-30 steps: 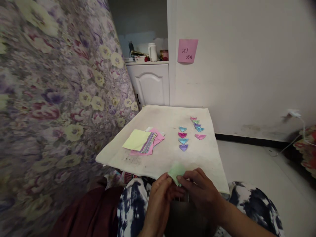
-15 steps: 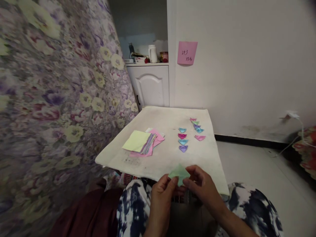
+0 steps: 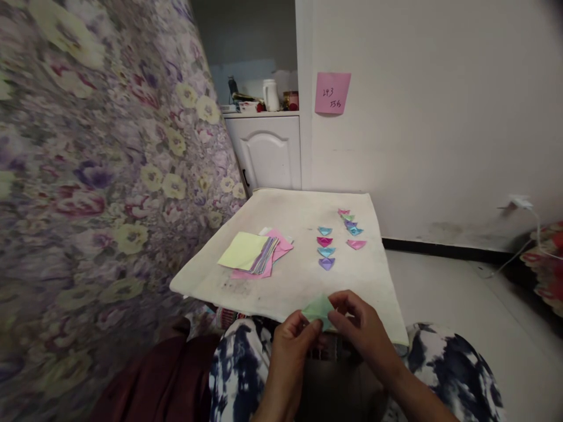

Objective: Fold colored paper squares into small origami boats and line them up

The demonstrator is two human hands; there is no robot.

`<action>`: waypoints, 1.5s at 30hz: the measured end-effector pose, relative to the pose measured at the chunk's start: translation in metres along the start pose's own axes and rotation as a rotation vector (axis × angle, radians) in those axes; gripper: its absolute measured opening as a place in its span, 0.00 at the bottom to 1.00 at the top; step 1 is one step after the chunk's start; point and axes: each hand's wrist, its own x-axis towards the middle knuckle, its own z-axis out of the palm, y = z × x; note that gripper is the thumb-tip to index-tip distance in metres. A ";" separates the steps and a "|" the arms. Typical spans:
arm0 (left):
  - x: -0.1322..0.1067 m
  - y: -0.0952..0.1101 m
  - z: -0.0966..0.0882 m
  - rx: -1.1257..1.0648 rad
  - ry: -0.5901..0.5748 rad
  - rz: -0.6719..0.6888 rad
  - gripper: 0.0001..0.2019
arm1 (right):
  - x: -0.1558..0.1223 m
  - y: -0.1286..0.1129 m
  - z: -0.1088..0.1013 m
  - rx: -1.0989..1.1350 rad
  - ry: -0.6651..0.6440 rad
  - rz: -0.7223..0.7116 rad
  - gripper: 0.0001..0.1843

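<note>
A light green piece of folded paper [image 3: 317,308] is pinched between both hands over the near edge of the white table [image 3: 290,287]. My left hand [image 3: 292,351] grips its lower left side with thumb and fingers closed. My right hand [image 3: 358,331] holds its right side, fingers curled on it. On the table lies a stack of coloured paper squares [image 3: 255,253] with a yellow sheet on top. Beyond it, several small folded paper shapes [image 3: 326,247] in blue, pink and purple sit in two rows.
A flowered cloth [image 3: 97,176] covers the whole left side. A white cabinet [image 3: 268,149] with a jug and jars stands behind the table. A pink note [image 3: 332,92] sticks on the white wall. A cable [image 3: 523,234] runs down at the right.
Both hands have shifted slightly upward and closer together on the green paper, which looks more tightly folded. Nothing on the table has moved.
</note>
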 end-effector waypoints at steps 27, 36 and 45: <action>-0.005 0.011 -0.003 0.242 -0.212 0.028 0.05 | 0.017 0.007 -0.006 0.519 -0.274 0.274 0.13; -0.006 0.011 -0.002 0.187 -0.196 -0.028 0.05 | 0.016 0.006 -0.004 0.441 -0.292 0.290 0.14; -0.008 0.015 0.002 0.230 -0.134 -0.041 0.06 | 0.019 -0.006 -0.005 0.256 -0.309 0.122 0.11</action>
